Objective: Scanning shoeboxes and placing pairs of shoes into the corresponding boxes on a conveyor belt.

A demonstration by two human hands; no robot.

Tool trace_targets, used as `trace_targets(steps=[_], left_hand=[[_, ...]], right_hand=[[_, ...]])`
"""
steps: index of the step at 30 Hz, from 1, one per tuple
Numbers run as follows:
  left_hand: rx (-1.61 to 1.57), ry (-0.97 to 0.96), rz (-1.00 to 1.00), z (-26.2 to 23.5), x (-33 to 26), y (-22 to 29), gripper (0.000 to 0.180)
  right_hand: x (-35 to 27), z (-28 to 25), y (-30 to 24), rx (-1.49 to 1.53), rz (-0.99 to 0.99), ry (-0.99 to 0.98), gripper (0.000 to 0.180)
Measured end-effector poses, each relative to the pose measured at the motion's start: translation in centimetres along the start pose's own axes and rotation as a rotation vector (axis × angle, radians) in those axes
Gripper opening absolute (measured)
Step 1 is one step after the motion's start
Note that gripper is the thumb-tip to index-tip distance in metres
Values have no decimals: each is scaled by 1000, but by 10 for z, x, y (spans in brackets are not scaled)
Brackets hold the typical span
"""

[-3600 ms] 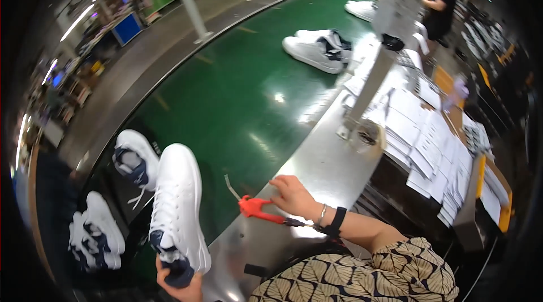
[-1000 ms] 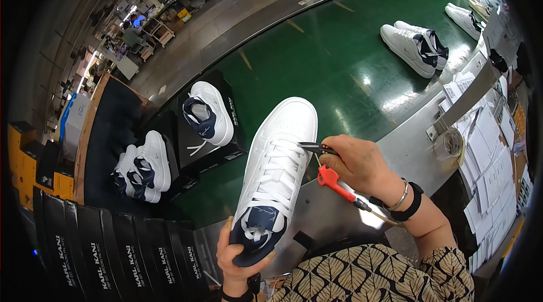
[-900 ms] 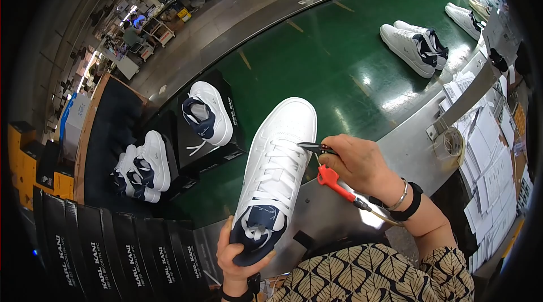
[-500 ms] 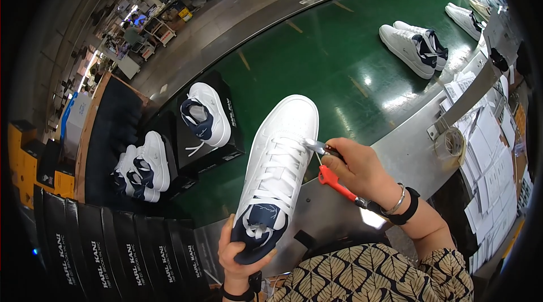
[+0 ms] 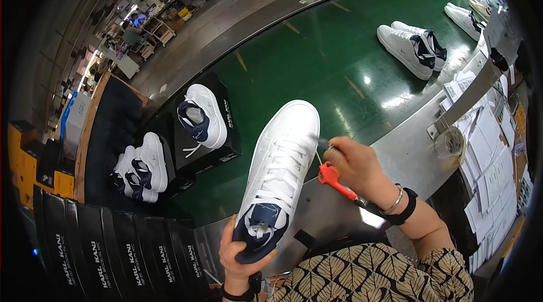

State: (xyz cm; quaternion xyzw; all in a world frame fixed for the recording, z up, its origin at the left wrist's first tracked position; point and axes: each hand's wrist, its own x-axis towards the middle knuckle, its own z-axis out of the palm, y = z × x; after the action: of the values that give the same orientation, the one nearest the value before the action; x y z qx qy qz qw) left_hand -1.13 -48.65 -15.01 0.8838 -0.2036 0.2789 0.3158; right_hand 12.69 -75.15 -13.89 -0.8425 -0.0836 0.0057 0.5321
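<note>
My left hand (image 5: 240, 251) grips a white sneaker (image 5: 283, 157) by its navy heel, fingers wrapped round the collar. The sneaker is tilted, toe pointing away, with white laces threaded and a navy tongue. My right hand (image 5: 353, 163) is closed on a small dark tool with a metal tip (image 5: 322, 143), beside the sneaker's right edge; motion blurs the tip, and I cannot tell whether it touches. Below that hand is a red-handled tool (image 5: 331, 177) with a thin pale rod; how it is held is unclear.
One white sneaker (image 5: 206, 118) stands on a black shoebox (image 5: 232, 132), with more sneakers (image 5: 148, 160) to its left. Black boxes (image 5: 113, 245) line the lower left. A sneaker pair (image 5: 407, 50) sits on the green belt (image 5: 317, 64). Tape (image 5: 449, 142) and papers (image 5: 486, 172) lie right.
The held sneaker has dropped slightly in the picture. The right hand has shifted a little, and the tool's tip is now blurred. The sneaker on the box appears slightly farther left.
</note>
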Motion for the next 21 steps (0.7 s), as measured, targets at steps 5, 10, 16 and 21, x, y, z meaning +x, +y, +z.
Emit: trace_targets(steps=[5,10,16,21], left_hand=[[-17,52,-37,19,13,16,74],[29,222,-105,8,14,4,74],[-43,666,-265,-11,39,-43,63],[213,818,-518,-32,81,-115,55]], right_hand=[[14,-32,49,219,34,165,28],[-1,-52,125,147,191,183,26],[-46,-93,211,14,368,301,30],[-64,-119,212,166,560,359,28]])
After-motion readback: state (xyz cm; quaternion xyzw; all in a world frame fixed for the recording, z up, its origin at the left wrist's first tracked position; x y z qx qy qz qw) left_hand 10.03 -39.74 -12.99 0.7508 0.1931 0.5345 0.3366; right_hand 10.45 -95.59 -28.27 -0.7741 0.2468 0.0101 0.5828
